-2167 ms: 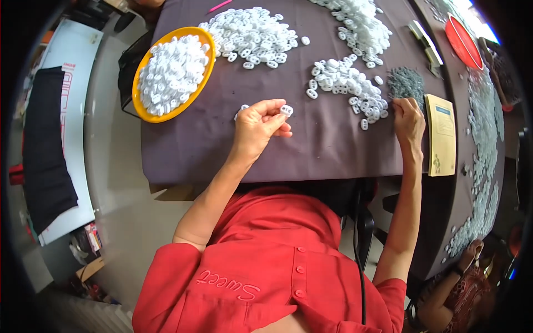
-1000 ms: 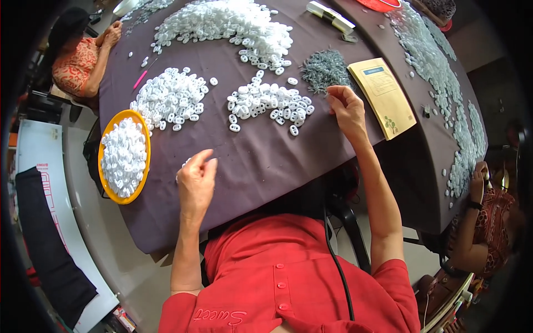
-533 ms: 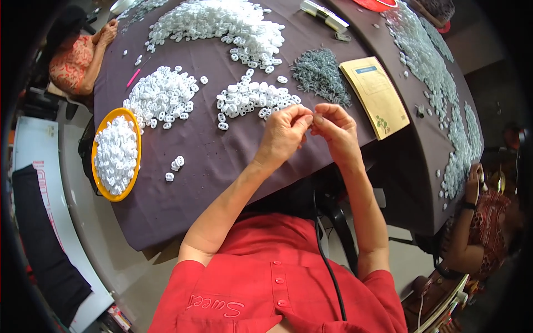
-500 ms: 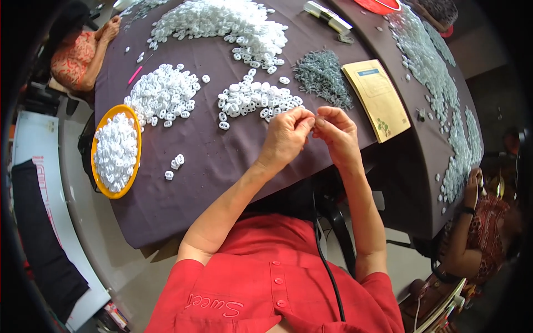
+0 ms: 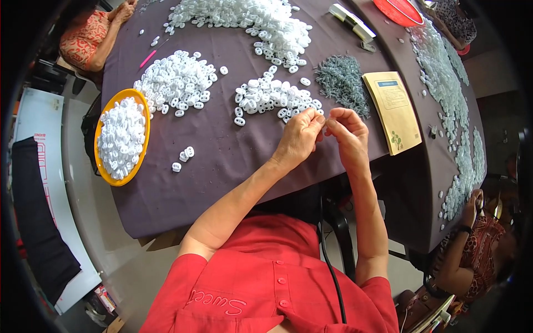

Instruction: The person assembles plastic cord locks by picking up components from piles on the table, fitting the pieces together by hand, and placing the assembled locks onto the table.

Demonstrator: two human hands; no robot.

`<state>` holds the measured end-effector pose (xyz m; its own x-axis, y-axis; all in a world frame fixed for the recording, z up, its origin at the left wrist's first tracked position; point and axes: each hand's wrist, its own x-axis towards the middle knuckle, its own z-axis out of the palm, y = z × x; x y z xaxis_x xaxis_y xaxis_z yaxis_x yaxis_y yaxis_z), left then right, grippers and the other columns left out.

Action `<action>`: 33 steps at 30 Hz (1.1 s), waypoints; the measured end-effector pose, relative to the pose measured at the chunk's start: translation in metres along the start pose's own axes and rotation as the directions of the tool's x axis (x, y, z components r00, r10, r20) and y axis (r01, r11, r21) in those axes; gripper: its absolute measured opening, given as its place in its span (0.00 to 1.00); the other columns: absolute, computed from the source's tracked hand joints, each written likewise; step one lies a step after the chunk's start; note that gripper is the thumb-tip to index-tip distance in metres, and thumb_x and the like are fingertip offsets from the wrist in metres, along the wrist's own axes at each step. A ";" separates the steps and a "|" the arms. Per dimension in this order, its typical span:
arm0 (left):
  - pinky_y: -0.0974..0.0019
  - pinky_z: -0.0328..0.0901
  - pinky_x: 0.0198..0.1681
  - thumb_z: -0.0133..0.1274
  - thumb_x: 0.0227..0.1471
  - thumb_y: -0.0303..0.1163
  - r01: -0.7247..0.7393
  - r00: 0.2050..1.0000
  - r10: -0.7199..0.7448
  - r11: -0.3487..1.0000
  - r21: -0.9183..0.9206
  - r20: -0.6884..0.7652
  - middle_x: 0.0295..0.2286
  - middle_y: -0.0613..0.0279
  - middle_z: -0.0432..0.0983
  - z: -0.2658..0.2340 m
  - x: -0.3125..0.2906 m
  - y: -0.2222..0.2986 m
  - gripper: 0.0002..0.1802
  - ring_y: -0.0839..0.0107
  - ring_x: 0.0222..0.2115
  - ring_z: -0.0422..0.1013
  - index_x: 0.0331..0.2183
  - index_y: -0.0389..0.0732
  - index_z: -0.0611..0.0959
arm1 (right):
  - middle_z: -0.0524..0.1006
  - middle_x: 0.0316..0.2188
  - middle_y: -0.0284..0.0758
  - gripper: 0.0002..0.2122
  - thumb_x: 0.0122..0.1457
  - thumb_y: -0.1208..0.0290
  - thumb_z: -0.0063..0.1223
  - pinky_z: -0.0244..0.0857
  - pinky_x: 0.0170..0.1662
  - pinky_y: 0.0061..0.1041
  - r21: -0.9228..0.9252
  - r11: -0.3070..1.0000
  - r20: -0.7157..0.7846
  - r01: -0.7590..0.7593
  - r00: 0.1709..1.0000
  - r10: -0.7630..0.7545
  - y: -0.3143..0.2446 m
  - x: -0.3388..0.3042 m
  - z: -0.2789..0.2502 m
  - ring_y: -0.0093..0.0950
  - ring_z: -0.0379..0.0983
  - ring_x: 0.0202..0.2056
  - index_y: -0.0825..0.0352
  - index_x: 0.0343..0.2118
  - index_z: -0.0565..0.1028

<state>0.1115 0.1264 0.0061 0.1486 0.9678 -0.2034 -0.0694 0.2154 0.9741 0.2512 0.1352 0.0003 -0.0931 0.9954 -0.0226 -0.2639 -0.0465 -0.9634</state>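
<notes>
My left hand [image 5: 300,136] and my right hand [image 5: 351,136] are raised close together over the near part of the table, a narrow gap between their fingertips. On each, thumb and forefinger press together in a pinch. Whatever they hold is too small to make out. Just beyond my left hand lies a small heap of white oval pieces [image 5: 269,95] with two dark openings each. A heap of grey, sliver-like plastic pieces [image 5: 343,82] is beyond my right hand. To its right rests a brown paper notebook or envelope [image 5: 393,111].
A yellow oval basket [image 5: 145,125] full of white pieces stands at the left table edge. Larger white heaps [image 5: 176,83] lie behind, near a pink pen-like tool [image 5: 147,59]. A red basket [image 5: 397,12] and co-workers [image 5: 84,40] are around the table. A black cord [image 5: 327,261] hangs before me.
The whole view has shifted, so the table's things appear farther right. My hands stay pinched, with slightly more space between their fingertips.
</notes>
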 end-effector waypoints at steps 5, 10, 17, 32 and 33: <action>0.79 0.52 0.10 0.43 0.55 0.33 -0.014 0.999 0.014 1.000 -0.001 -0.039 0.15 0.69 0.68 -0.005 0.004 -0.011 0.11 0.85 0.09 0.58 0.24 0.40 0.73 | 0.73 0.24 0.28 0.04 0.50 0.79 0.52 0.64 0.30 0.18 -0.587 0.803 -0.109 0.098 0.974 -0.199 0.001 0.022 -0.007 0.16 0.69 0.26 0.69 0.31 0.73; 0.80 0.49 0.08 0.46 0.54 0.32 0.016 0.997 -0.023 0.996 -0.091 -0.071 0.15 0.69 0.68 -0.011 0.001 -0.007 0.09 0.86 0.08 0.58 0.24 0.39 0.74 | 0.75 0.27 0.34 0.06 0.48 0.78 0.53 0.65 0.29 0.22 -0.864 0.350 0.184 0.362 0.874 -0.450 0.000 0.037 -0.015 0.24 0.72 0.24 0.66 0.31 0.75; 0.82 0.47 0.08 0.48 0.53 0.32 0.118 0.988 -0.142 0.949 -0.293 -0.062 0.14 0.69 0.68 -0.036 -0.042 -0.006 0.08 0.87 0.08 0.55 0.25 0.39 0.75 | 0.75 0.24 0.28 0.06 0.51 0.82 0.52 0.63 0.26 0.13 -0.547 0.794 0.263 0.264 0.955 -0.136 -0.003 -0.031 0.037 0.14 0.69 0.25 0.70 0.33 0.75; 0.81 0.49 0.09 0.45 0.54 0.34 0.162 0.983 -0.177 0.956 -0.245 -0.040 0.15 0.68 0.68 -0.030 -0.052 -0.017 0.10 0.85 0.09 0.57 0.27 0.39 0.76 | 0.74 0.23 0.29 0.04 0.54 0.80 0.48 0.65 0.26 0.14 -0.402 0.915 0.094 0.016 0.995 0.023 0.015 -0.044 0.035 0.15 0.69 0.23 0.70 0.31 0.74; 0.81 0.48 0.09 0.45 0.55 0.34 0.160 0.984 -0.173 0.959 -0.233 -0.040 0.15 0.69 0.68 -0.030 -0.052 -0.016 0.10 0.85 0.09 0.57 0.27 0.39 0.76 | 0.74 0.23 0.30 0.04 0.54 0.80 0.48 0.65 0.26 0.13 -0.327 0.945 0.078 -0.030 0.995 0.059 0.018 -0.043 0.034 0.14 0.68 0.23 0.70 0.32 0.73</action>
<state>0.0752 0.0764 -0.0019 0.1192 0.9201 -0.3730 -0.2729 0.3916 0.8787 0.2181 0.0883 -0.0066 -0.1835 0.9813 -0.0586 0.0674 -0.0469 -0.9966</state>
